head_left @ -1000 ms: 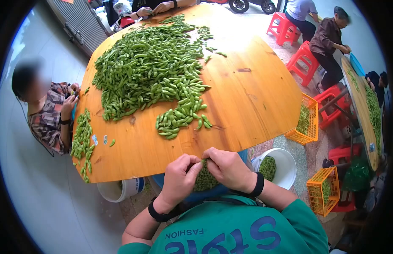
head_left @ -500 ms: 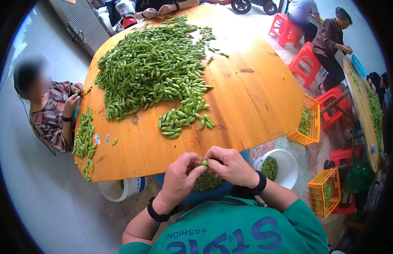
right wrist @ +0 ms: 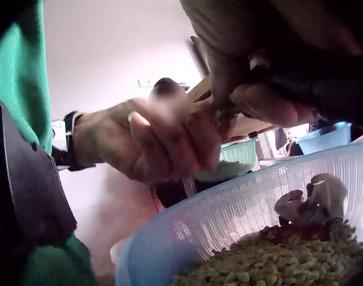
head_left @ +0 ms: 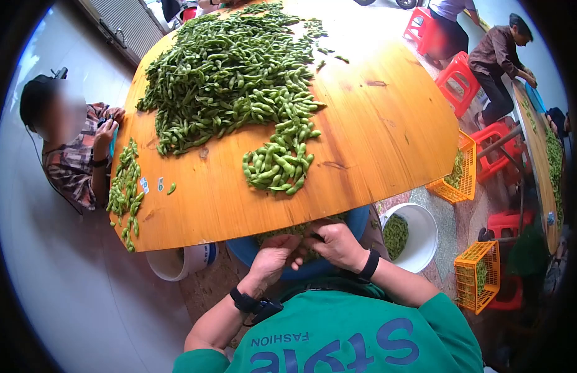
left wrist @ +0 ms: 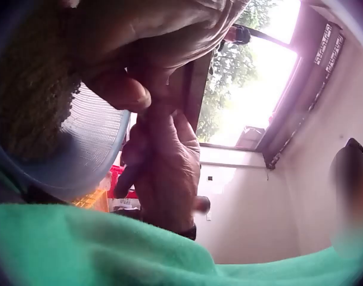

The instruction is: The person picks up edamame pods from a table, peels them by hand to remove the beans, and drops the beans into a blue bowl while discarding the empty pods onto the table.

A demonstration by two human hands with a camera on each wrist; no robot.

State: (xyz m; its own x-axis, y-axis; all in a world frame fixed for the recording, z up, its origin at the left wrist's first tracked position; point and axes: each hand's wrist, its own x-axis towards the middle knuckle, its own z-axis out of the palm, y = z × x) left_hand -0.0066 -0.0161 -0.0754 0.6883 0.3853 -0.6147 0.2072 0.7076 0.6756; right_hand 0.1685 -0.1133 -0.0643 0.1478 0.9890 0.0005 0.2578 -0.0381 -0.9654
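Observation:
Both hands are low over a blue basket point(head_left: 245, 250), just below the table's near edge. The left hand point(head_left: 271, 258) has curled fingers and meets the right hand point(head_left: 339, 244) at the fingertips. Between them, in the right wrist view, shows a small greenish soybean pod point(right wrist: 224, 113), mostly hidden by the fingers; both hands pinch it. A heap of small shelled beans point(right wrist: 270, 259) fills the bottom of the basket. On the wooden table point(head_left: 381, 143) ahead, a small cluster of green pods point(head_left: 279, 165) lies in front of the large pod pile point(head_left: 220, 81).
A white bucket point(head_left: 429, 239) with green contents stands to the right, another bucket point(head_left: 192, 261) to the left. Orange crates point(head_left: 467, 287) and red stools point(head_left: 459, 81) are farther right. A seated person point(head_left: 71, 161) works at the table's left side, near scattered pods point(head_left: 123, 186).
Both hands have dropped from above the table edge down to the basket. The pod, seen between the fingertips half a second ago, is now hidden in the head view. The head view has shifted.

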